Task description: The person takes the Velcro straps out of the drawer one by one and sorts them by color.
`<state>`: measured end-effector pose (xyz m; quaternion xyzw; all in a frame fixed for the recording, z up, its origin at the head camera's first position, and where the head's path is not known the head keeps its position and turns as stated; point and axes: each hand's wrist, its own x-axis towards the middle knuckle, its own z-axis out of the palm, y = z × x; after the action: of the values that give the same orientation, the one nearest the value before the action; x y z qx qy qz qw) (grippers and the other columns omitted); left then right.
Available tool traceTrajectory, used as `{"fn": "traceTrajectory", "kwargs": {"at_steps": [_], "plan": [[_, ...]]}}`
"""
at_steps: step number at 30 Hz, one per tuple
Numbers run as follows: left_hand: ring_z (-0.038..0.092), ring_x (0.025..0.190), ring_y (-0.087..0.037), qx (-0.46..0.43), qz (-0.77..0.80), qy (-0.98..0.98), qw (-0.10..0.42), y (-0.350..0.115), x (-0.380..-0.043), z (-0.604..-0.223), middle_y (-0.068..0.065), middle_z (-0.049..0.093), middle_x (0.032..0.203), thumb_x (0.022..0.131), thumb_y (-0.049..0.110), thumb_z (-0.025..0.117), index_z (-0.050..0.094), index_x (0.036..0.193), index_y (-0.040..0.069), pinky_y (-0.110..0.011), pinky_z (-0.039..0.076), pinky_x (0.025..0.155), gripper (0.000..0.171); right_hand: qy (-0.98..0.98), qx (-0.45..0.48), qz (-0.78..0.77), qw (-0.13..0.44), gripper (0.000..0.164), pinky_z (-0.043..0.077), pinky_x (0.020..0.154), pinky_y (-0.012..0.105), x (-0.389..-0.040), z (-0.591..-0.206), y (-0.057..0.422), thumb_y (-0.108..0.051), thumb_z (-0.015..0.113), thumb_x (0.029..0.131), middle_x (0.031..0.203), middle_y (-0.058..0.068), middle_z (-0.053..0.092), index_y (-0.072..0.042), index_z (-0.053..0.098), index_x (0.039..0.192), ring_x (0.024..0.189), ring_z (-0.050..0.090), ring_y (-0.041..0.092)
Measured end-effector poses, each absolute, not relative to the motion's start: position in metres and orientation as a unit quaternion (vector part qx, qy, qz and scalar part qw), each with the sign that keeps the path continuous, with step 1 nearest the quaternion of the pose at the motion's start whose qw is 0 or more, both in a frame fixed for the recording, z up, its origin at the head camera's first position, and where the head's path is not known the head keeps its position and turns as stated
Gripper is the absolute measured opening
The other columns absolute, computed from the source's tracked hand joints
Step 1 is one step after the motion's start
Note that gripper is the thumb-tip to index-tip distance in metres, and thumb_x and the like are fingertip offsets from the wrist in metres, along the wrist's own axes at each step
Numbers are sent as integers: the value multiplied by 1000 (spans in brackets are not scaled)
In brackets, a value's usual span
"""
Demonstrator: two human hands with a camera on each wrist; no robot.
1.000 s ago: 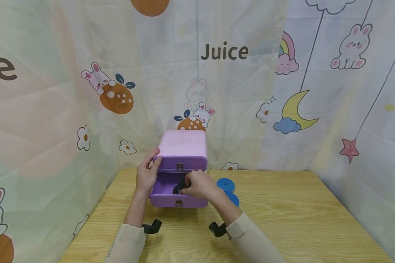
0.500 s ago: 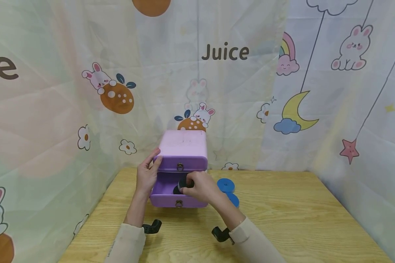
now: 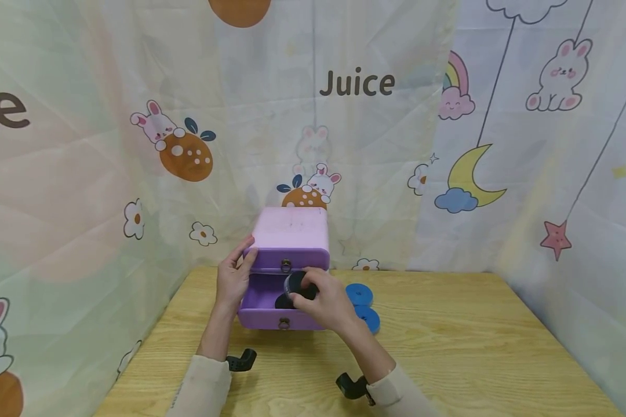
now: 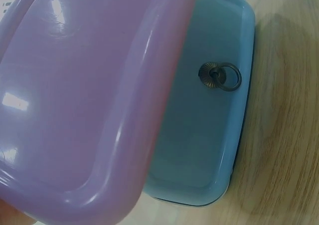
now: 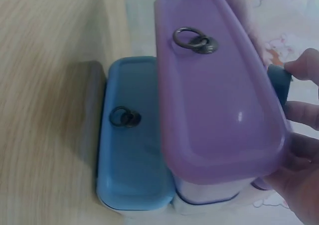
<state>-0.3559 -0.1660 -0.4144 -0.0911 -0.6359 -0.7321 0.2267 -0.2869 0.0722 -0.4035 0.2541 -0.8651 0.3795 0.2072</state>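
In the head view, the left hand rests nearly straight fingers against the pink box; the right hand pinches a black disc over the open purple drawer. The left wrist view reveals a blue drawer below, unseen from the head. The right wrist view shows the disc edge-on.

There are two blue discs, two black discs and three drawers.

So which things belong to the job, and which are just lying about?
In the job: left hand, right hand, held dark disc, another dark piece, open purple drawer, cabinet.
Seemingly lying about: two blue discs on the table; patterned curtain, as background.
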Motion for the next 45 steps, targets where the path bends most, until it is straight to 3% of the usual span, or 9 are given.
{"fn": "traceTrajectory", "kwargs": {"at_steps": [4, 9, 14, 16, 23, 29, 38, 45], "plan": [[48, 146, -13, -92, -733, -635, 225, -166, -356, -414, 1, 58, 153, 99, 25, 74, 67, 138, 9, -11, 49, 100, 43, -842, 263, 415, 225, 23, 62, 79, 38, -282, -399, 79, -27, 80, 86, 138, 6, 68, -11, 64, 90, 113, 71, 26], [49, 145, -13, -90, -733, -637, 222, -166, -355, -414, 1, 58, 153, 98, 26, 74, 68, 138, 10, -11, 49, 101, 44, -826, 264, 433, 246, 21, 62, 74, 33, -282, -393, 89, -23, 80, 86, 145, 11, 63, -12, 63, 91, 121, 68, 31], [51, 143, -11, -82, -725, -645, 226, -166, -354, -414, 4, 59, 152, 98, 30, 74, 68, 138, 13, -11, 49, 101, 44, -815, 261, 446, 261, 20, 63, 83, 35, -283, -388, 100, -17, 82, 85, 147, 15, 59, -13, 63, 91, 131, 61, 37], [51, 143, -11, -82, -724, -646, 226, -165, -354, -414, 4, 59, 152, 98, 30, 74, 68, 138, 13, -11, 49, 101, 44, -812, 262, 450, 264, 20, 63, 90, 38, -284, -387, 104, -16, 82, 84, 146, 16, 59, -11, 64, 92, 129, 62, 36], [48, 146, -12, -87, -725, -645, 225, -165, -353, -413, 1, 58, 153, 99, 28, 74, 67, 139, 11, -11, 48, 103, 44, -808, 254, 450, 281, 21, 64, 86, 42, -292, -388, 118, -13, 83, 85, 136, 14, 66, -8, 64, 94, 116, 68, 32], [48, 146, -13, -84, -724, -646, 227, -165, -353, -413, 1, 59, 153, 99, 28, 74, 68, 138, 10, -11, 49, 101, 44, -814, 238, 451, 277, 21, 63, 87, 44, -298, -389, 129, -15, 82, 86, 137, 16, 66, -9, 64, 95, 121, 66, 32], [49, 145, -12, -78, -726, -647, 219, -165, -352, -411, 3, 59, 153, 98, 30, 75, 67, 139, 12, -12, 48, 103, 46, -823, 193, 464, 266, 19, 58, 96, 58, -312, -398, 148, -16, 81, 88, 140, 14, 66, -9, 65, 95, 129, 63, 36], [50, 144, -9, -72, -723, -652, 216, -166, -352, -411, 6, 60, 151, 97, 33, 75, 68, 139, 16, -13, 49, 103, 45, -843, 153, 438, 273, 22, 56, 97, 59, -325, -411, 163, -19, 81, 88, 138, 17, 65, -8, 66, 98, 131, 60, 38]]}}
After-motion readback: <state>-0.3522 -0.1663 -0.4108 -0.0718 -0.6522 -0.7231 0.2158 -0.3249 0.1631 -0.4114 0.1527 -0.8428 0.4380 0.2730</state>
